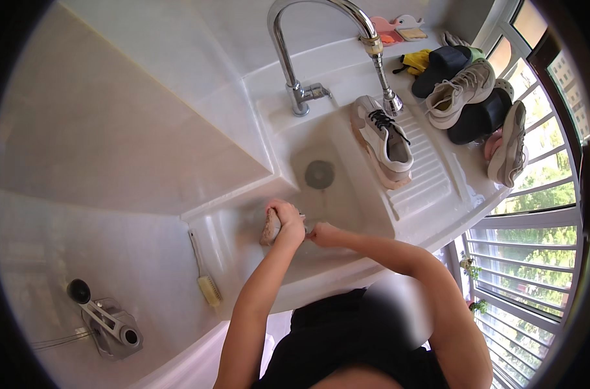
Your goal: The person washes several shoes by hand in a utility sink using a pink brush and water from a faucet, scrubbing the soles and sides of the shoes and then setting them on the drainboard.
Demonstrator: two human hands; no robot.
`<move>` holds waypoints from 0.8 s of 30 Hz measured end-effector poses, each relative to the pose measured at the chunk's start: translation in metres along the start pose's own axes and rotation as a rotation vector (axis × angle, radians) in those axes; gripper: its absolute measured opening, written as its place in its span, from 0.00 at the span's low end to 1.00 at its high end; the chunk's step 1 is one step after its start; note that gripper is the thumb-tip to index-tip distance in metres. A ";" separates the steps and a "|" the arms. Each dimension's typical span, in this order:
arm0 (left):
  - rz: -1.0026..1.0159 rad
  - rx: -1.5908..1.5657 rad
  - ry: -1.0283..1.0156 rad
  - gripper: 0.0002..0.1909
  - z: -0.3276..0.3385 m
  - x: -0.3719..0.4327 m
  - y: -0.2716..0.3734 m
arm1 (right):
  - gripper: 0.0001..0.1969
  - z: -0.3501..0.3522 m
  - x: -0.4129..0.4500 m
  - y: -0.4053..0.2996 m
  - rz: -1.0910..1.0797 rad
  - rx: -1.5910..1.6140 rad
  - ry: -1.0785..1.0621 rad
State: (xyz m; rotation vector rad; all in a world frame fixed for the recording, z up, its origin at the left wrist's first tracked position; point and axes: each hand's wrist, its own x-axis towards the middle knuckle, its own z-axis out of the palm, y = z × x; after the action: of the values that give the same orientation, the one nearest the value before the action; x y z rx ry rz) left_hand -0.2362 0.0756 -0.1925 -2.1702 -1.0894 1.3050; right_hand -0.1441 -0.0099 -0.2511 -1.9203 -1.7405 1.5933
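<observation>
Over the near left part of a white laundry sink, my left hand grips a shoe. The shoe is tilted, its pinkish-brown sole turned to the left, and my hand covers most of its upper. My right hand is curled close against the shoe's right side. Whether its fingers hold a small tool or a lace is too small to tell. A grey-white sneaker with black laces rests on the ribbed washboard, to the right of the basin with its dark drain.
A chrome faucet arches above, its spray head hanging beside the sneaker. Slippers, a pale sneaker and another shoe crowd the right ledge by the window. A scrub brush lies at left, near a wall-mounted bracket.
</observation>
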 end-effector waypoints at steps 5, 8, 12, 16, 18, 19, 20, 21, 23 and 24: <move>0.042 -0.037 0.114 0.35 0.019 0.010 -0.014 | 0.07 -0.001 -0.001 -0.002 0.029 0.036 -0.055; 0.023 -0.054 0.046 0.35 0.026 0.009 -0.017 | 0.06 0.012 0.001 -0.007 -0.228 -0.558 0.195; -0.053 -0.105 0.105 0.36 0.029 0.017 -0.025 | 0.10 0.010 0.022 0.006 -0.664 -1.130 0.543; -0.050 -0.104 0.048 0.36 0.022 0.013 -0.026 | 0.13 0.012 0.013 -0.005 -0.538 -0.878 0.436; -0.090 -0.055 0.131 0.36 0.022 0.006 -0.024 | 0.08 0.029 0.005 -0.006 -0.323 -0.562 0.367; -0.095 -0.059 0.126 0.36 0.022 0.008 -0.020 | 0.08 0.029 0.006 -0.005 -0.329 -0.565 0.362; -0.063 -0.022 0.093 0.36 0.021 0.011 -0.016 | 0.07 0.029 0.006 -0.004 -0.253 -0.377 0.266; -0.031 -0.012 0.089 0.35 0.013 0.009 -0.019 | 0.07 0.025 0.003 -0.005 -0.165 -0.177 0.177; -0.006 -0.011 0.082 0.35 0.005 0.008 -0.027 | 0.08 0.009 -0.005 -0.012 0.004 0.205 -0.002; -0.003 -0.007 0.094 0.35 0.008 0.007 -0.028 | 0.09 0.007 -0.011 -0.013 0.093 0.403 -0.097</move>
State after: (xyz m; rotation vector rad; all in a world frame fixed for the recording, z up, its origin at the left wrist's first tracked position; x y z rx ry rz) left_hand -0.2526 0.0981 -0.1824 -2.2101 -1.0625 1.1867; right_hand -0.1556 -0.0177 -0.2387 -1.7730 -1.2465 1.9197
